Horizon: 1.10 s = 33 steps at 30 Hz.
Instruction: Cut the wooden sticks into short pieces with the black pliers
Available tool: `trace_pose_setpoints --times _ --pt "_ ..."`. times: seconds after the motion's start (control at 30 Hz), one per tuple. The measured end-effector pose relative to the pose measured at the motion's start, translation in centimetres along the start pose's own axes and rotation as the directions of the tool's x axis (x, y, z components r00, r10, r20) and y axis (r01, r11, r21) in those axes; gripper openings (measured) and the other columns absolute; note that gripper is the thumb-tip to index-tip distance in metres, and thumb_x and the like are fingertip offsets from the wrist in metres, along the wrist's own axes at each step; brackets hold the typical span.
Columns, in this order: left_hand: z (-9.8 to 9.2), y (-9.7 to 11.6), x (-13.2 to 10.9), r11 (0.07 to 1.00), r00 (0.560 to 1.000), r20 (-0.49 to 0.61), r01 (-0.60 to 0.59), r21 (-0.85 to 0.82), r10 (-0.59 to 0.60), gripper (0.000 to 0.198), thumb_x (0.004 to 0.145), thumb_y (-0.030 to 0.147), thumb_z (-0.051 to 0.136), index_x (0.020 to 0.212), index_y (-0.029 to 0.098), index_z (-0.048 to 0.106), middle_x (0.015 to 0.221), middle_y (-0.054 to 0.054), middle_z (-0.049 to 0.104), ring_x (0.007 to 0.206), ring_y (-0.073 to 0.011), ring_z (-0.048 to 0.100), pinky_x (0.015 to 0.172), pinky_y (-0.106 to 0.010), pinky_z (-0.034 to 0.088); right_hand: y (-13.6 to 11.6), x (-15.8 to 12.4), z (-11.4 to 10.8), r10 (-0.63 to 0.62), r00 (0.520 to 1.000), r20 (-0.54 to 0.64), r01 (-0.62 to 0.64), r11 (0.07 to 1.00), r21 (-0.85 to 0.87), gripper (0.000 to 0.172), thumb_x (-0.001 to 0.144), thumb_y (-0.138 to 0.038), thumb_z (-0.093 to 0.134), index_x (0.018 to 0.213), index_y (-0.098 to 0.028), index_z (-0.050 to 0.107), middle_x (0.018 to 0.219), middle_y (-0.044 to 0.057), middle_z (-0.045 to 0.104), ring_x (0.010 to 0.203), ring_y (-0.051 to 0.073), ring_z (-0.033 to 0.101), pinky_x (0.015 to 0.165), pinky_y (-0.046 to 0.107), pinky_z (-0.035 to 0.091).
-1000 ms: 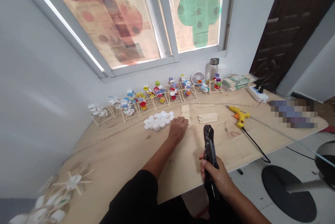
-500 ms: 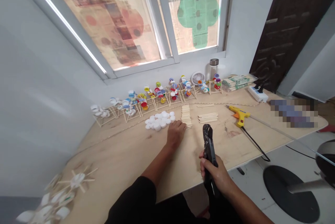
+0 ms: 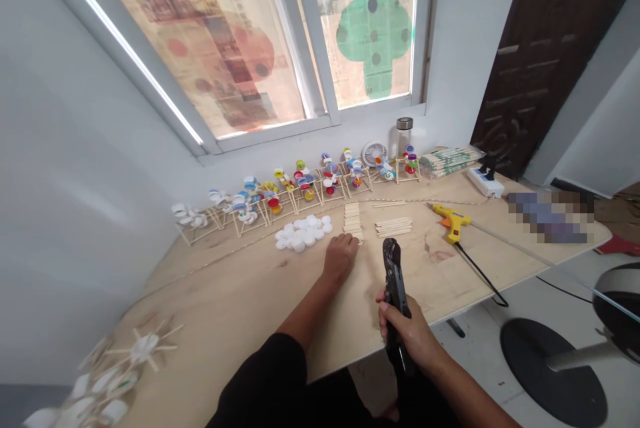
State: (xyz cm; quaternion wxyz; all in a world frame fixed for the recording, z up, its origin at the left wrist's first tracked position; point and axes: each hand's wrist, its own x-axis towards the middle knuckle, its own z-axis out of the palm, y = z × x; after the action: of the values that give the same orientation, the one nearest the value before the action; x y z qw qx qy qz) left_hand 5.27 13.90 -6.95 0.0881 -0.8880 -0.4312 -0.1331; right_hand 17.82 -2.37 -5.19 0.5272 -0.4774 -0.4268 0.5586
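Observation:
My left hand (image 3: 341, 259) rests on the table at the near end of a column of short wooden sticks (image 3: 353, 216). Its fingers are curled down and pressed together, with the tips hidden, so what they pinch does not show. White bottle caps (image 3: 303, 233) lie in a cluster just beyond it on the left. My right hand (image 3: 404, 325) is wrapped around black pliers (image 3: 393, 275), held upright above the table's front edge with the head pointing away from me. Another small pile of sticks (image 3: 394, 227) lies beyond the pliers.
Several stick frames with coloured cap wheels (image 3: 305, 185) line the wall. A yellow glue gun (image 3: 453, 220) lies right, its black cord over the edge. Behind are a power strip (image 3: 485, 183), bagged sticks (image 3: 450, 160), a fan (image 3: 375, 154) and a bottle (image 3: 405, 137). Stick-and-cap wheels (image 3: 145, 348) lie front left.
The view has shifted slightly. My left hand has drawn back a little from the stick column. My right hand still grips the pliers in nearly the same place.

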Motion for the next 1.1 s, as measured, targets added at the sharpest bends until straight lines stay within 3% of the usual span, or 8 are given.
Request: trace_pose_setpoints --times 0.37,0.73,1.1 --pt "0.5 0.1 -2.2 0.997 0.995 -0.073 0.059 -0.045 -0.062 0.011 0.083 0.021 0.046 0.077 0.020 0.055 0.085 -0.005 0.056 0.079 -0.0185 0.049 0.068 -0.030 0.036 0.6 0.2 0.0 0.017 1.000 -0.001 -0.017 1.000 0.004 0.029 0.076 -0.043 0.051 0.086 -0.016 0.047 0.051 -0.005 0.048 0.044 0.011 0.046 0.045 0.024 0.038" --pt "0.7 0.3 -2.2 0.997 0.991 -0.107 0.074 -0.025 -0.076 0.014 0.083 0.022 0.046 0.075 0.020 0.057 0.084 -0.005 0.056 0.078 -0.0172 0.048 0.068 -0.029 0.036 1.1 0.2 0.0 -0.001 1.000 0.024 0.001 1.000 -0.006 0.032 0.075 -0.047 0.051 0.084 -0.016 0.048 0.049 -0.005 0.048 0.042 0.011 0.048 0.044 0.023 0.038" --pt "0.3 0.8 -2.3 0.992 0.989 -0.079 0.119 -0.044 -0.122 0.025 0.086 0.029 0.040 0.076 0.021 0.062 0.077 -0.005 0.055 0.074 -0.0165 0.048 0.066 -0.027 0.035 1.1 -0.1 -0.1 -0.029 0.999 0.041 0.030 0.999 -0.030 0.022 0.076 -0.037 0.049 0.084 -0.016 0.048 0.049 -0.006 0.048 0.041 0.010 0.047 0.044 0.022 0.037"
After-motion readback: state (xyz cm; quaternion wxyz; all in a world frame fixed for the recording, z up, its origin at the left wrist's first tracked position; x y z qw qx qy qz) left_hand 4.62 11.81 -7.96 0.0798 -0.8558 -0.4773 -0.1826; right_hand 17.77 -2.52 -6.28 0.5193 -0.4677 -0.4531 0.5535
